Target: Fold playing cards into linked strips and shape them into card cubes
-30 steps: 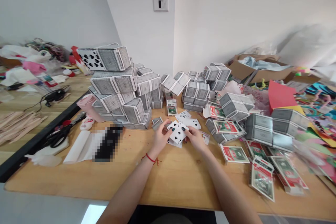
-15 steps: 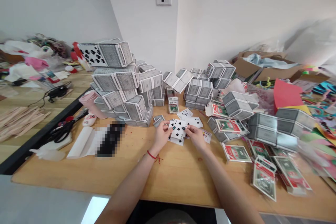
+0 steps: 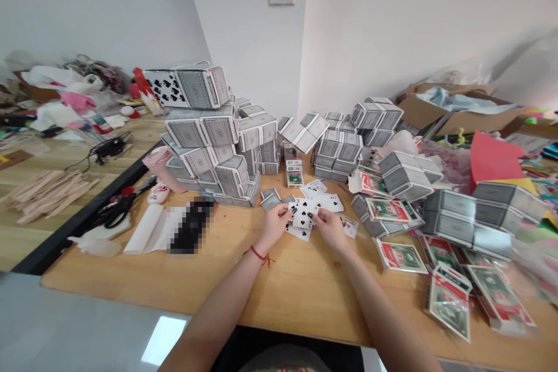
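Between my two hands is a white playing card with black spades, its face toward me. My left hand pinches its left edge, thumb in front. At the right side my right hand is closed on the card too. Whether more than one card is held I cannot tell. Just beneath and behind lie several loose playing cards, face up on the wooden table. A small folded grey card piece lies beyond my left hand.
A tall stack of grey card blocks stands at the back left, with lower blocks at the back right. Red and green card boxes lie on the right. Scissors and a white roll are at the left.
The view has shifted a little to the left, so everything sits further right. My hands still hold the card; it has turned slightly, and more of a card shows at its right side.
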`<state>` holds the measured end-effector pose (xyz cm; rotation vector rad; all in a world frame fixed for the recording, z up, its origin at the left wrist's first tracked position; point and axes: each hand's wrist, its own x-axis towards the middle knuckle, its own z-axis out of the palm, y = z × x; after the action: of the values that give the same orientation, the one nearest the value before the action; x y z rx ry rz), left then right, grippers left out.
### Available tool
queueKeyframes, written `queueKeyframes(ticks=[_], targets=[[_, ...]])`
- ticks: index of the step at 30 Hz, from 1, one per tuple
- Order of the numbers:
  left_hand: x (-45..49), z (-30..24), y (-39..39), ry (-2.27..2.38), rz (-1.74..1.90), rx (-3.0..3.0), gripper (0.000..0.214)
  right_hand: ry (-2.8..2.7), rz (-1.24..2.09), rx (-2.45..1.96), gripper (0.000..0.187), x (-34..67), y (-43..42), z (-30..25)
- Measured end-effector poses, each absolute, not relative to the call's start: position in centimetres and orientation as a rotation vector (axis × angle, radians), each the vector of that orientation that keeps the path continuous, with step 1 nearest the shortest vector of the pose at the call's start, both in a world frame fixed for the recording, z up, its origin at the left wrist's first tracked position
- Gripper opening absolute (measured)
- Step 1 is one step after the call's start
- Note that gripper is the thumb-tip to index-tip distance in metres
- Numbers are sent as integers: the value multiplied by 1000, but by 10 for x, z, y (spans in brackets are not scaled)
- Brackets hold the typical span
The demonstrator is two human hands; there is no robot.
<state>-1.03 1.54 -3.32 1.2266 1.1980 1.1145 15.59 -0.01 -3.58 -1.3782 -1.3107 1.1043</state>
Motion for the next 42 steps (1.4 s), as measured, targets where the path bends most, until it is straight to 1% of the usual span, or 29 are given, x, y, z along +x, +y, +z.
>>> queueKeyframes(ticks=[8, 19, 34, 42], targets=[[-10, -30, 16, 1236, 1147, 1189, 13, -1359, 1015, -1458, 38, 160, -1, -32], [-11, -33, 18, 1242, 1124, 1134, 15, -1379, 1026, -1481, 39, 158, 0, -35], [-10, -31, 19, 1198, 1071, 1068, 12, -1347, 1117, -1517, 33, 161, 0, -35], [-11, -31, 19, 1189, 1055, 1022, 9, -1324, 1166, -1493, 37, 160, 0, -32]])
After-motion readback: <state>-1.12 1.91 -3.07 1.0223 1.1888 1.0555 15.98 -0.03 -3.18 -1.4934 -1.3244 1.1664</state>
